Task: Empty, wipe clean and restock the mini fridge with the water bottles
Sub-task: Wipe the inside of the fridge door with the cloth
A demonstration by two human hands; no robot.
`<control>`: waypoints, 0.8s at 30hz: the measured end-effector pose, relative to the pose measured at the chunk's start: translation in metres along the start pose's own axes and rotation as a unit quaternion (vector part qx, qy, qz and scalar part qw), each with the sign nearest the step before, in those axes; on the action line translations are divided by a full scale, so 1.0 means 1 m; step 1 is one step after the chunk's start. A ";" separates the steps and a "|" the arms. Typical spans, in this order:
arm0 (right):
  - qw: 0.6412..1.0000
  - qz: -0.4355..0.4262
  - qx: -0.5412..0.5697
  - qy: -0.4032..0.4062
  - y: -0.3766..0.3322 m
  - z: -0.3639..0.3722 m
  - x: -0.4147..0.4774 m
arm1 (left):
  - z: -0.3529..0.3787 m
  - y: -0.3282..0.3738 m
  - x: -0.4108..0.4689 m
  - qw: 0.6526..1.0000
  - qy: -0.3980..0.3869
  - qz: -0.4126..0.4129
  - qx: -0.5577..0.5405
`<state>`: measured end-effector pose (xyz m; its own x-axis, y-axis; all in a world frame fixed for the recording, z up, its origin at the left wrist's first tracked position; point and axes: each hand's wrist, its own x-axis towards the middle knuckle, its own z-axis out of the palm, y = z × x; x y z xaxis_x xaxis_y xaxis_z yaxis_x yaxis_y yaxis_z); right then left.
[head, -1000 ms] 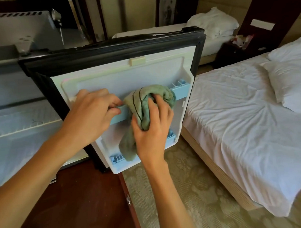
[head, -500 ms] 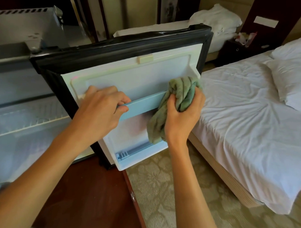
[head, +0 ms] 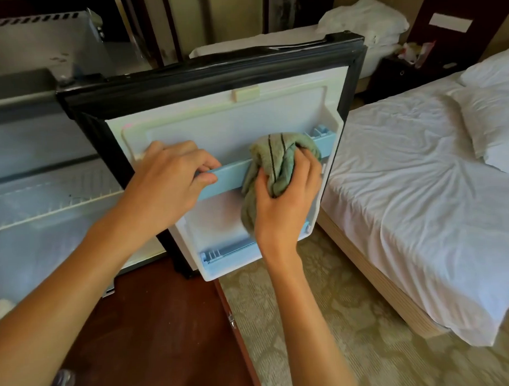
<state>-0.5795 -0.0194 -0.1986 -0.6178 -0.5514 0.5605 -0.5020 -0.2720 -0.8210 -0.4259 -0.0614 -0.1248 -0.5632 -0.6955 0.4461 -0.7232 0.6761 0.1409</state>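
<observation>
The mini fridge door (head: 216, 119) stands open with its white inner liner facing me. My left hand (head: 169, 181) grips the left part of the pale blue door shelf rail (head: 232, 176), fingers curled over its top edge. My right hand (head: 285, 203) holds a bunched green cloth (head: 278, 160) with dark stripes and presses it on the right part of that rail. A lower blue rail (head: 229, 250) runs along the door's bottom. The fridge interior (head: 46, 200) at the left shows a wire shelf and no bottles.
A bed (head: 421, 201) with white sheets and pillows stands close on the right of the door. Patterned carpet (head: 353, 319) lies between them. A dark wooden cabinet panel (head: 154, 335) lies below the fridge. A dark nightstand (head: 396, 75) with clutter is at the back right.
My right hand slid the cloth along the blue rail to its right end, then back a little to the left. My left hand kept its grip on the rail.
</observation>
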 end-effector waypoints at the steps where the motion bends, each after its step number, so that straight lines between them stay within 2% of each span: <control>1: 1.000 0.001 -0.002 0.002 -0.003 0.002 -0.003 | -0.001 0.000 0.000 1.000 -0.001 -0.001 -0.003; 4: 0.999 -0.024 -0.026 -0.025 -0.014 0.009 -0.021 | -0.002 -0.001 -0.003 1.000 0.003 0.011 -0.003; 12: 0.981 -0.064 -0.123 -0.137 -0.045 -0.003 -0.060 | -0.024 -0.002 -0.019 0.997 -0.067 0.028 -0.035; 15: 0.971 -0.076 -0.127 -0.189 -0.059 -0.017 -0.072 | -0.037 0.001 -0.030 0.993 -0.098 -0.011 -0.063; 18: 0.968 -0.071 -0.116 -0.209 -0.069 -0.026 -0.080 | -0.048 0.008 -0.049 0.981 -0.102 -0.070 -0.148; 21: 0.969 -0.041 -0.078 -0.229 -0.075 -0.033 -0.083 | -0.058 0.027 -0.069 0.978 -0.032 -0.014 -0.204; 24: 0.966 -0.018 -0.041 -0.253 -0.076 -0.039 -0.084 | -0.055 0.037 -0.075 0.987 -0.034 0.066 -0.141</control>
<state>-0.5133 0.0782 -0.1795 -0.2335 -0.8637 0.4467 -0.5778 -0.2463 -0.7781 -0.3884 0.0290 -0.1040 -0.6777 -0.6056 0.4172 -0.5075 0.7957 0.3307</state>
